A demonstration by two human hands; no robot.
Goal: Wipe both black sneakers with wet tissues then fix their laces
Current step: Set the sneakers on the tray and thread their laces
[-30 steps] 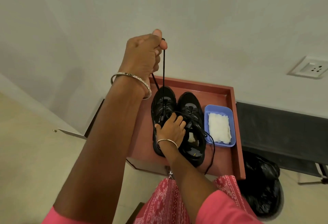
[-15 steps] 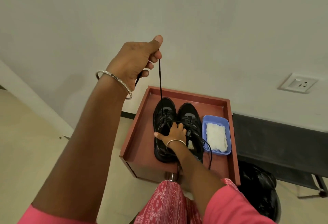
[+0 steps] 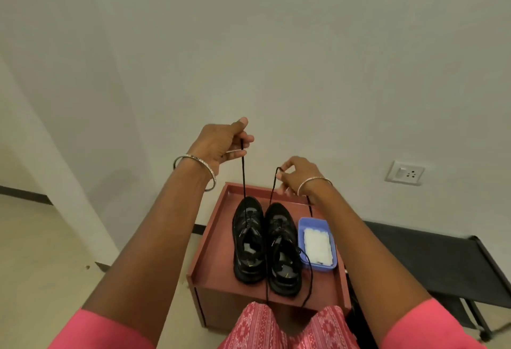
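Head view: two black sneakers (image 3: 265, 243), two hands (image 3: 260, 160), one tissue tub (image 3: 318, 243).

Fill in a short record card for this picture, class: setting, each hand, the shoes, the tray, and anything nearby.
setting: red-brown table with a raised rim, by a pale wall
left hand: raised, pinches one lace end
right hand: raised, pinches the other lace end
sneakers: left sneaker and right sneaker, black, side by side on the table
blue tray: right of the sneakers, holds white tissues
nearby: wall socket
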